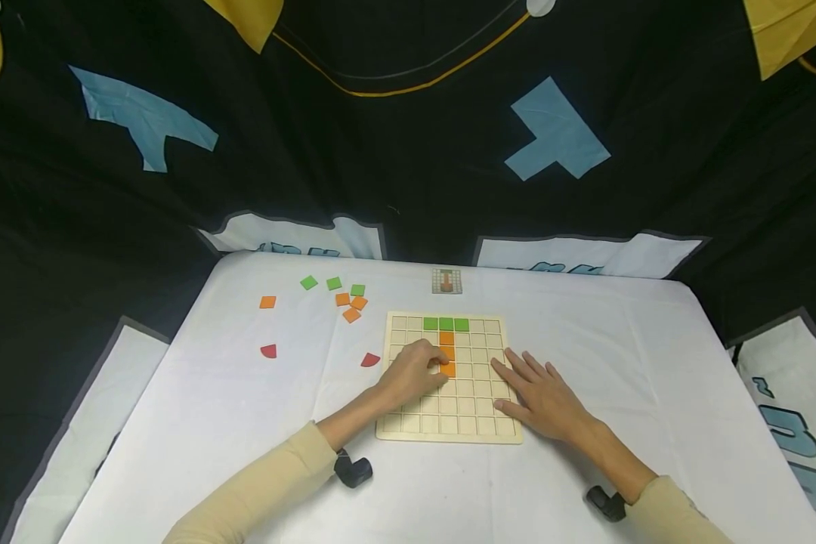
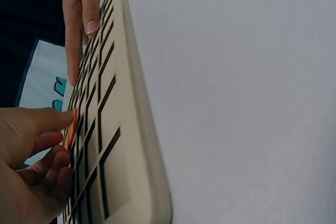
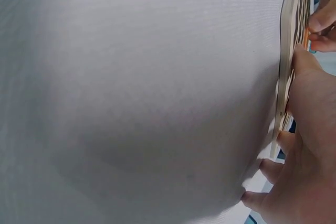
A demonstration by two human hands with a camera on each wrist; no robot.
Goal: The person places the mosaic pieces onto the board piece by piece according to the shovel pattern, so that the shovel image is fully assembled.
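A pale wooden grid board (image 1: 476,408) lies on the white table. Three green square tiles (image 1: 446,324) form a row in its top cells, and orange square tiles (image 1: 446,338) run down the column below the middle one. My left hand (image 1: 411,372) reaches over the board and pinches the lowest orange tile (image 1: 448,369) between thumb and fingers. The left wrist view has the thumb against that orange tile (image 2: 72,129), at the grid surface. With fingers spread, my right hand (image 1: 547,400) rests on the board's right edge; the right wrist view shows its thumb (image 3: 304,61) at the rim.
Left of the board lie loose green tiles (image 1: 334,283), several orange tiles (image 1: 351,315) and two red quarter-round pieces (image 1: 370,360). A small card with a grid pattern (image 1: 446,281) lies behind the board. Dark cloth (image 1: 408,166) hangs behind the table.
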